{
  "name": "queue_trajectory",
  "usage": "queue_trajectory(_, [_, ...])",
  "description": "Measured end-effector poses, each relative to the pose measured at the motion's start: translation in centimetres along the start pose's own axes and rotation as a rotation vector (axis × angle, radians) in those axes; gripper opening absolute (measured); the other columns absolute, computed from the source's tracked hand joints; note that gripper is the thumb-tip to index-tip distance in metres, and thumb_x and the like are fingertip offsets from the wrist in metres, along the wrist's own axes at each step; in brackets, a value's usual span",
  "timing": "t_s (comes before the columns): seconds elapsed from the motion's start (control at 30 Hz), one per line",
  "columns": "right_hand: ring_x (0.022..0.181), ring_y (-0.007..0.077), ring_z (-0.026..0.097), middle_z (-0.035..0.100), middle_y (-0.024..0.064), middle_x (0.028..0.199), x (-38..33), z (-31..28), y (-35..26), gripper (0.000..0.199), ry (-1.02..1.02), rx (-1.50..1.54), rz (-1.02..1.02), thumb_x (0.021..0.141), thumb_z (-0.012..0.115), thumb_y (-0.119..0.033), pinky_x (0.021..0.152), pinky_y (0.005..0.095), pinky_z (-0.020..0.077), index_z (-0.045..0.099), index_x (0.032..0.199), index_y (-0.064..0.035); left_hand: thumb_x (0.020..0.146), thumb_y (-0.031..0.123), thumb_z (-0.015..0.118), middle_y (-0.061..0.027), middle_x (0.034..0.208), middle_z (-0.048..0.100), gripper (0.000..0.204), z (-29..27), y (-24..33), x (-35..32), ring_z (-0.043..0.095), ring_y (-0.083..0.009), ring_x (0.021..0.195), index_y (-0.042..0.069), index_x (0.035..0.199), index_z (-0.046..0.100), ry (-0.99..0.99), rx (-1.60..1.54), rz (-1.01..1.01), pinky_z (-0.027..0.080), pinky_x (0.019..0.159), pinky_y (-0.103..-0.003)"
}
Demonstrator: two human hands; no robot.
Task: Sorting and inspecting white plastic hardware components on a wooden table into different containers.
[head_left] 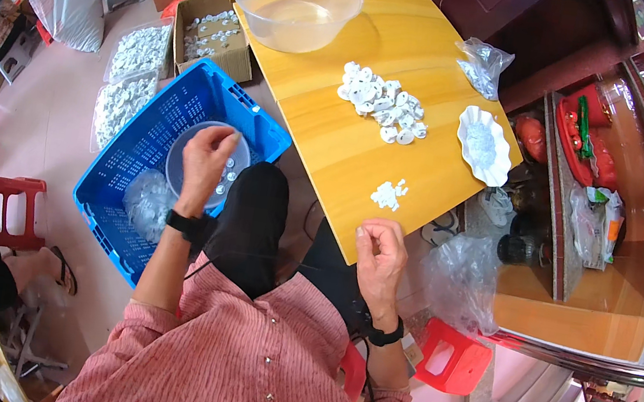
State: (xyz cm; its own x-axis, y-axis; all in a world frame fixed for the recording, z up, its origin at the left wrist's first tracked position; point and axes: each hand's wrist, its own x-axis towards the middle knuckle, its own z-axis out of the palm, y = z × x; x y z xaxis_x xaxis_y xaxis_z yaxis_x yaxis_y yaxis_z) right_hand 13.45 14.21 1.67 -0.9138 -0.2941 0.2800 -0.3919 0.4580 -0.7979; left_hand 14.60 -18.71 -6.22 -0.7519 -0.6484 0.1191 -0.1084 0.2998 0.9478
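Wooden table [363, 149]: clear bag [484, 65], far right edge

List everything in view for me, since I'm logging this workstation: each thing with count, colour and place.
wooden table: one, yellow-brown, centre
clear basin: one, transparent, far end of table
big pile of small parts: one, white, mid table
small pile of parts: one, white, near table edge
scalloped dish: one, white, table's right side
plastic bag: one, clear, table's right edge
blue crate: one, on floor, left
grey bowl: one, inside crate
red stool: one, lower right
left hand: over the bowl
right hand: at table edge, fingers pinched
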Motion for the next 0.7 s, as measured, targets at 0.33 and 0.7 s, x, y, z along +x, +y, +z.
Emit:
queue_trajectory(0.33, [0.083, 0.0269, 0.063, 0.061, 0.015, 0.099, -1.0, -0.3, 0.3, 0.009, 0.053, -0.031, -0.026, 0.09, 0.066, -0.002, 0.072, 0.0338, 0.0534, 0.059, 0.094, 0.0014, 0.085, 0.005, 0.066, -0.0155, 0.098, 0.068, 0.019, 14.8, 11.7, 0.3, 0.066, -0.029, 0.084, -0.001, 0.103, 0.069, -0.42, 0.014, 0.555, 0.054, 0.075, -0.036])
queue_trajectory(0.7, [0.09, 0.0353, 0.06, 0.057, 0.0175, 0.1, 0.6, -2.1, 2.9, 0.009, 0.223, -0.291, -0.091, 0.089, 0.061, 0.002, 0.078, 0.0415, 0.0504, 0.058, 0.097, 0.0021, 0.081, 0.006, 0.067, -0.0163, 0.099, 0.061, 0.025, 18.7, 11.1, 1.3, 0.059, -0.0361, 0.096, 0.002, 0.105, 0.067, -0.519, 0.22, 0.835, 0.049, 0.085, -0.044])
